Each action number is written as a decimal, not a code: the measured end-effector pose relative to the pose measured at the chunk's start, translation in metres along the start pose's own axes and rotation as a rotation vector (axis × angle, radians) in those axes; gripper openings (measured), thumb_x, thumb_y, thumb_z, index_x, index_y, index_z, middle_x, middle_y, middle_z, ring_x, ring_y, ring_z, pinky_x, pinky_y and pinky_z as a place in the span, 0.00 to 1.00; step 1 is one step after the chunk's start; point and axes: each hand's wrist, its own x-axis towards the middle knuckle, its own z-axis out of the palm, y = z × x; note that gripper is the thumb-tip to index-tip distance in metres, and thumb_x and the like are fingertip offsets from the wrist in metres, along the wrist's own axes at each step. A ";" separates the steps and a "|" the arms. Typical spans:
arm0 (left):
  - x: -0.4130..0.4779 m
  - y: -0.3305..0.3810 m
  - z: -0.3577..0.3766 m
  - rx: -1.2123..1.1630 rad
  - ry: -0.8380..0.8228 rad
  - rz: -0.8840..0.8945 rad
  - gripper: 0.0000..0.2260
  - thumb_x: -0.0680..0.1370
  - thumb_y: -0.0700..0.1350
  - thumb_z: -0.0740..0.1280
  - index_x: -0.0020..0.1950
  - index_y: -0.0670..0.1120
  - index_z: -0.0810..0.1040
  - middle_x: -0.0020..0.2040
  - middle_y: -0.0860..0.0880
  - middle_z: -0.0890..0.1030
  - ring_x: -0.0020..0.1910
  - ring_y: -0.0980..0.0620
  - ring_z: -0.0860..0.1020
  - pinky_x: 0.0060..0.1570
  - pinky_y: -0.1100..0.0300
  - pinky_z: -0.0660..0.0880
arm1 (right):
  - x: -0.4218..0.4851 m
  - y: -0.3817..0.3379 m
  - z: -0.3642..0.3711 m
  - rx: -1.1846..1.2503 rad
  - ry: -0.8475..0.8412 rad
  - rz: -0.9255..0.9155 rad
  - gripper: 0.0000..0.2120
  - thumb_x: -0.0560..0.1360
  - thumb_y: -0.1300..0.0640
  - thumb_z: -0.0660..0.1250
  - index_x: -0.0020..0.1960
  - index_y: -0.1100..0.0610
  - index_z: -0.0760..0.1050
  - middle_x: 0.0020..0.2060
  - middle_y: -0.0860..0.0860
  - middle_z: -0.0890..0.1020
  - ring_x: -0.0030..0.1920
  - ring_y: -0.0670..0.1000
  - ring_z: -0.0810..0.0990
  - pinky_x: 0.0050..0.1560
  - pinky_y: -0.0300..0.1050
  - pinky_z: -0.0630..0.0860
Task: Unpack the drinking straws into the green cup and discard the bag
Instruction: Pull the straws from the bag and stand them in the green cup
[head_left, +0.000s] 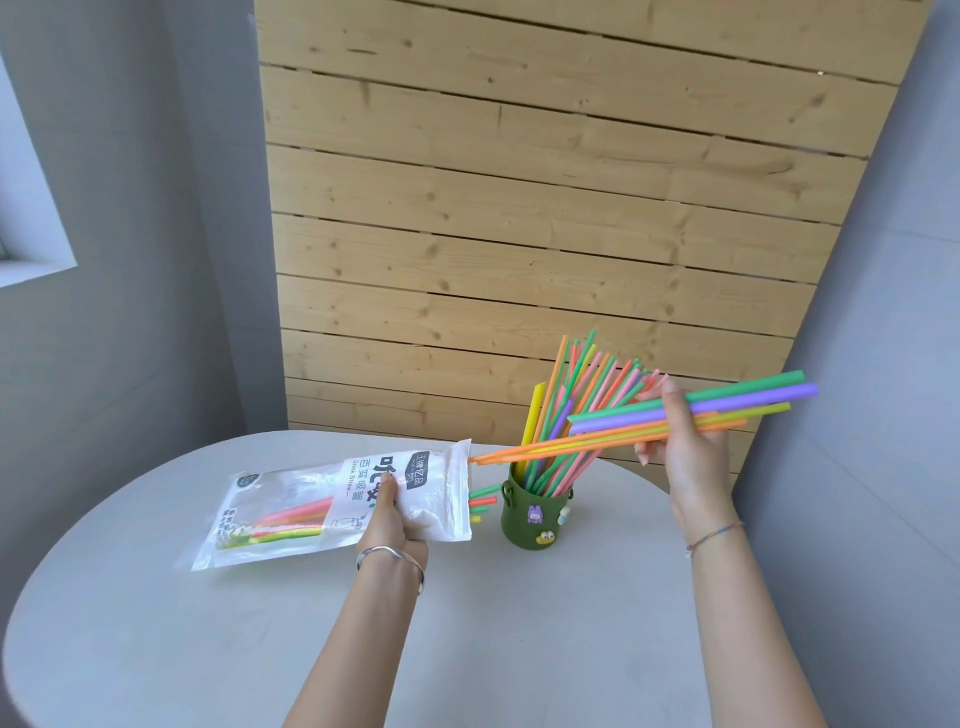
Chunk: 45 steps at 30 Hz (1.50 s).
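A white and clear straw bag (291, 506) is lifted slightly above the round grey table (260, 623), and my left hand (390, 525) grips it near its open right end. Several straws remain inside, and a few tips (483, 501) poke out of the mouth. To its right stands the dark green cup (535, 514) with small stickers, holding many coloured straws fanned up and to the right. My right hand (685, 441) holds a bunch of several straws (649, 423) nearly level above the cup, their left ends close to the bag's mouth.
A wooden slat panel (545, 208) leans against the grey wall behind the table. The table's curved far edge runs just behind the cup. A window sill (31, 270) shows at the far left.
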 end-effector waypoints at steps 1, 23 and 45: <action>0.000 0.000 0.000 -0.002 -0.004 -0.004 0.09 0.80 0.47 0.64 0.58 0.47 0.72 0.50 0.51 0.78 0.29 0.58 0.79 0.22 0.68 0.74 | 0.002 -0.002 -0.001 0.025 0.011 0.008 0.15 0.78 0.51 0.62 0.33 0.51 0.78 0.22 0.46 0.78 0.17 0.45 0.70 0.18 0.34 0.67; -0.007 -0.005 0.012 0.015 -0.040 0.021 0.14 0.80 0.46 0.64 0.65 0.47 0.74 0.59 0.50 0.77 0.41 0.56 0.77 0.47 0.58 0.77 | 0.031 0.017 0.026 -0.667 -0.325 -0.064 0.18 0.77 0.48 0.62 0.37 0.60 0.79 0.19 0.49 0.75 0.17 0.43 0.73 0.24 0.39 0.74; -0.012 -0.001 0.011 0.033 -0.065 0.008 0.09 0.80 0.47 0.64 0.59 0.48 0.73 0.45 0.53 0.78 0.35 0.58 0.78 0.23 0.68 0.76 | 0.039 0.014 0.056 -0.842 -0.322 -0.179 0.09 0.74 0.53 0.68 0.42 0.59 0.80 0.31 0.55 0.81 0.36 0.58 0.81 0.42 0.48 0.78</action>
